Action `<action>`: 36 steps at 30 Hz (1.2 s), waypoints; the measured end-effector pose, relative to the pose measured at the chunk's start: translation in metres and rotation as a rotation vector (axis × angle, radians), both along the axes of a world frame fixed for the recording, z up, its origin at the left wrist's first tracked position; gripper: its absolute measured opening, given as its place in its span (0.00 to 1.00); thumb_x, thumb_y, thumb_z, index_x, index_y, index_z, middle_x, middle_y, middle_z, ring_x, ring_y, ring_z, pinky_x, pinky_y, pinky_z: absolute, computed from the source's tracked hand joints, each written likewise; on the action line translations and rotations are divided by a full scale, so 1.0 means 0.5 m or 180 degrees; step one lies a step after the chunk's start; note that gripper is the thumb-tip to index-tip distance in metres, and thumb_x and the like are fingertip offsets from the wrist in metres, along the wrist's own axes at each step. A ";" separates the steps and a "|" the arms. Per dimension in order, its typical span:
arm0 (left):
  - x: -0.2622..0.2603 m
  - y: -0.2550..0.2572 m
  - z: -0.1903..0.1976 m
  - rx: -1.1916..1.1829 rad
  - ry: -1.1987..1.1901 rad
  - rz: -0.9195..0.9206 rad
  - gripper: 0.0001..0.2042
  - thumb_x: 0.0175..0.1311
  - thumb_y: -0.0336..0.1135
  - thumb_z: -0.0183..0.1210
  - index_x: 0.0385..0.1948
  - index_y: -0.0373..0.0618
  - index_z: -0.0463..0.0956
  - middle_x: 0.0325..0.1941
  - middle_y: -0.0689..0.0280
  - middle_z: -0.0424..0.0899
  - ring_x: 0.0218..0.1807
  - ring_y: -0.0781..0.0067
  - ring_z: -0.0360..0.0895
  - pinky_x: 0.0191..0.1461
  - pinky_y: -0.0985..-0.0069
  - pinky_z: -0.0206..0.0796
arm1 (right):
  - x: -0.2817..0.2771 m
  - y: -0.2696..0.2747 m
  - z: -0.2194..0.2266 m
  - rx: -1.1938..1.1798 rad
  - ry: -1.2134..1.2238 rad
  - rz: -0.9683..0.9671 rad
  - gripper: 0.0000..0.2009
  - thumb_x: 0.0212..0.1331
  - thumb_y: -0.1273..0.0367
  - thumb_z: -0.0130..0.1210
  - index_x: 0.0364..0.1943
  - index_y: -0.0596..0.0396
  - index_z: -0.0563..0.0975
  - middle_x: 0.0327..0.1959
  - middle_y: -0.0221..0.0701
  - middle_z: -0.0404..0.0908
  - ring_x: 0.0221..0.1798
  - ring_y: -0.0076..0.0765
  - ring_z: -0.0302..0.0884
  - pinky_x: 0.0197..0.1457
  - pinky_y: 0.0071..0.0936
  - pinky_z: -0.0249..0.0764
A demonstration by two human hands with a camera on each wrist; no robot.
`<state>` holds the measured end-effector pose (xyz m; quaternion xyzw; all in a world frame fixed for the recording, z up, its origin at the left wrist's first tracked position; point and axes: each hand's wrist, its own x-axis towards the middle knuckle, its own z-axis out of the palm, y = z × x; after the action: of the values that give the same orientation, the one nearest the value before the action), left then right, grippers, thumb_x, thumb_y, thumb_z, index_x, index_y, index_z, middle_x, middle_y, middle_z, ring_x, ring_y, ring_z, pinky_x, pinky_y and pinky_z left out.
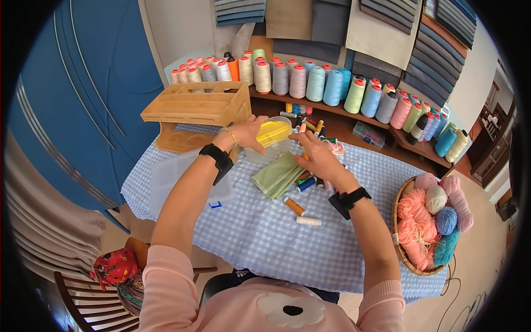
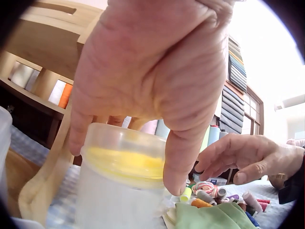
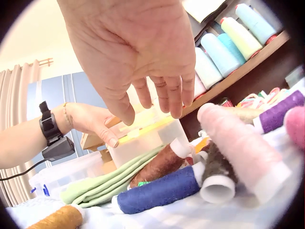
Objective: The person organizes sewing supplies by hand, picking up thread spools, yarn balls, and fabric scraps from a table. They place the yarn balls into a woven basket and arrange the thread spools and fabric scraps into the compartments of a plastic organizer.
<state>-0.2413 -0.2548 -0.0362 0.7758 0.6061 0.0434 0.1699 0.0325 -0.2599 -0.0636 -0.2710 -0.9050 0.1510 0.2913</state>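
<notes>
A clear plastic box with a yellow insert in its upper part stands near the back of the table. My left hand grips its left end, the thumb on one side and the fingers on the other, as the left wrist view shows. My right hand hangs with relaxed fingers just right of the box, holding nothing. Below it lie a folded green cloth and several small thread spools, among them a blue spool, a brown spool and a pale pink spool.
A wooden organizer stands at the back left, with a clear lidless-looking bin before it. An orange-brown spool and a white spool lie in front. A yarn basket sits right. Large thread cones line the shelf behind.
</notes>
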 end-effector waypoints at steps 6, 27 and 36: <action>-0.002 -0.019 0.016 0.0000 -0.0508 0.0082 0.50 0.51 0.44 0.72 0.74 0.41 0.49 0.69 0.45 0.63 0.70 0.49 0.64 0.72 0.67 0.59 | -0.021 0.003 -0.023 0.0055 -0.0282 0.0163 0.21 0.60 0.67 0.61 0.58 0.52 0.73 0.51 0.42 0.75 0.53 0.51 0.76 0.55 0.42 0.74; 0.002 -0.041 -0.003 0.0840 -0.1873 0.0701 0.25 0.70 0.52 0.55 0.54 0.36 0.71 0.52 0.51 0.82 0.55 0.60 0.79 0.58 0.68 0.68 | -0.051 0.012 -0.033 0.1222 -0.0052 -0.0590 0.18 0.60 0.60 0.61 0.50 0.54 0.78 0.42 0.39 0.80 0.53 0.47 0.75 0.60 0.43 0.66; -0.001 -0.026 -0.024 0.1063 -0.1702 0.0684 0.24 0.71 0.51 0.52 0.59 0.43 0.64 0.52 0.50 0.81 0.55 0.56 0.79 0.60 0.66 0.67 | -0.141 0.062 -0.021 0.1489 -0.0334 -0.0977 0.11 0.51 0.62 0.65 0.32 0.55 0.81 0.36 0.35 0.79 0.46 0.39 0.77 0.50 0.38 0.66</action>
<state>-0.2418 -0.2677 -0.0481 0.6858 0.6029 0.3618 0.1879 -0.0380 -0.2287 -0.0739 -0.3377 -0.8774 -0.1220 0.3181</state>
